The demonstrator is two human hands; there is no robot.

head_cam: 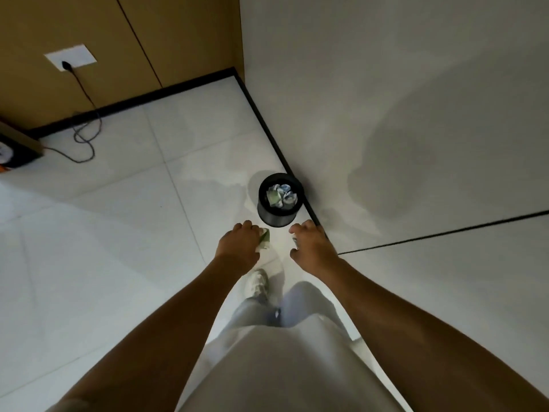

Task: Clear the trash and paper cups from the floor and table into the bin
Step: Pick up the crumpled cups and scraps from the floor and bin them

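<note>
Half-hidden green-white scrap point(263, 239) in left hand point(239, 246) fingers

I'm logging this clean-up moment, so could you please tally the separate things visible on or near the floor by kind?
Bins: 1, the black bin, with crumpled trash inside.
Trash pieces in a hand: 1, a green-and-white piece gripped by the left hand.
Cables: 1, the black cable, plugged into the wall socket.
Shoes: 1, a white shoe.
Total: 4.

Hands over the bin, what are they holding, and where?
The left hand grips a crumpled green-and-white scrap by its near side. Whether the right hand holds anything cannot be told.
</note>
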